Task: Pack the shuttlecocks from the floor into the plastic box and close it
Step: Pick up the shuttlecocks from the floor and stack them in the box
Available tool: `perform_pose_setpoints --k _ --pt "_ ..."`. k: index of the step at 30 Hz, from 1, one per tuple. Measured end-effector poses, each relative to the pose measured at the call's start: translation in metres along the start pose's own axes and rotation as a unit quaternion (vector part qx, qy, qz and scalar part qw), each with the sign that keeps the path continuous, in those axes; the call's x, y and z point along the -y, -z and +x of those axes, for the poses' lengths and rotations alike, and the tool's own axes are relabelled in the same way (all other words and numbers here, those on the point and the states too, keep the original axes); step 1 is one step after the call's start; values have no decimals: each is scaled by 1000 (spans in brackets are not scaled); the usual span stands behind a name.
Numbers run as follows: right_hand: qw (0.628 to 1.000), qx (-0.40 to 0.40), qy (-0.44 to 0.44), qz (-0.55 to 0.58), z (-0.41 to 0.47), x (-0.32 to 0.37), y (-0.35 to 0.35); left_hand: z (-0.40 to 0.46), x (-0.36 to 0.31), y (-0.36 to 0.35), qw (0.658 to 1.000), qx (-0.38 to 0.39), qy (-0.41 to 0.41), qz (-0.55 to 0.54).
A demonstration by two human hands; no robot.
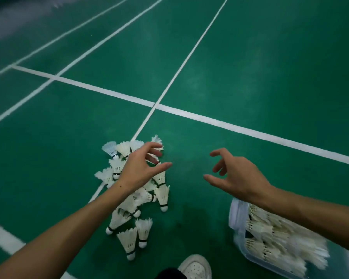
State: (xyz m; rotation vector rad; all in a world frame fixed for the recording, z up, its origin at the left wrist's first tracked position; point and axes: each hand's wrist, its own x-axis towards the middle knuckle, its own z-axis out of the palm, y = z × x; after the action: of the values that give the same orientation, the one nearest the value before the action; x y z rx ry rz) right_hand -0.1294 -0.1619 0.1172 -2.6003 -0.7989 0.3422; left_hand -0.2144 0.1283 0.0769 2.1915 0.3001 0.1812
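A heap of several white feather shuttlecocks (129, 198) lies on the green court floor, left of centre. My left hand (141, 168) hovers above the heap's upper part with fingers spread and nothing in it. My right hand (236, 174) reaches out over bare floor to the right of the heap, also with curled, parted fingers and empty. A clear plastic box (238, 224) stands at the lower right, under my right forearm, packed with several shuttlecocks (280, 244). No lid shows on it.
White court lines (189, 113) cross the green floor. My white shoe (195, 266) stands at the bottom edge between the heap and the box. Bare floor lies between both hands and beyond them.
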Motion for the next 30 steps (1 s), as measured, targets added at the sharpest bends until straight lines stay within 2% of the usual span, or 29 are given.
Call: perform_pose_setpoints --k 3,7,13,20,26,30 --pt "999 33 35 1 29 18 -21 7 29 28 999 -23 33 23" --pt "997 39 57 22 76 40 -49 27 57 41 996 -27 62 61" --pt "997 23 60 36 133 58 -92 71 83 43 980 11 40 194" --pt "998 17 33 59 182 66 -140 127 110 29 943 104 31 314" --pt "993 7 -7 114 201 68 -178 157 123 14 930 176 49 319" --pt "990 13 -24 137 202 63 -196 168 126 8 926 222 25 303"
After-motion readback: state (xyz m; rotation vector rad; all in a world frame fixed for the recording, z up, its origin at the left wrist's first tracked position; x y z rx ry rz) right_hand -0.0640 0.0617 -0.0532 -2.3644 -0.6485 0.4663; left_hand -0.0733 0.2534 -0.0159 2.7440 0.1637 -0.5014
